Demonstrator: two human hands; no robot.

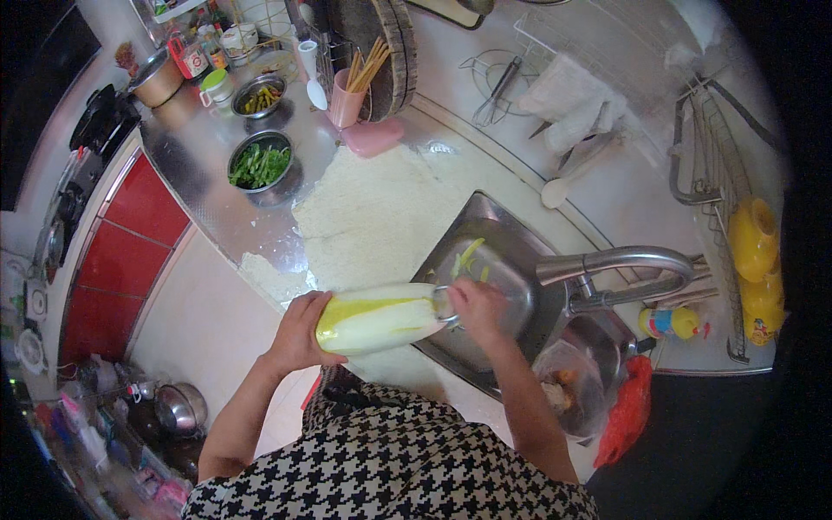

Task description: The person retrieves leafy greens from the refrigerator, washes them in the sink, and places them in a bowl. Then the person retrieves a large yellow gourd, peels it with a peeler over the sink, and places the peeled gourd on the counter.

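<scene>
A long, partly peeled pale vegetable (380, 318), perhaps a gourd, lies level across the front edge of the counter and sink. Yellow-green skin shows in a strip on its upper side and at its left end. My left hand (302, 331) grips that left end. In my right hand (478, 309) is a metal peeler (446, 303), its head against the vegetable's right end. Below the right hand, green peelings (469, 255) lie in the steel sink basin (481, 221).
A curved faucet (624, 260) reaches over the sink's right side. A plastic bag (565, 383) with food scraps sits in the smaller basin, beside a red bag (627, 416). Bowls of green leaves (260, 162) and cut vegetables (260, 97) stand at the left, near a pink chopstick cup (346, 104).
</scene>
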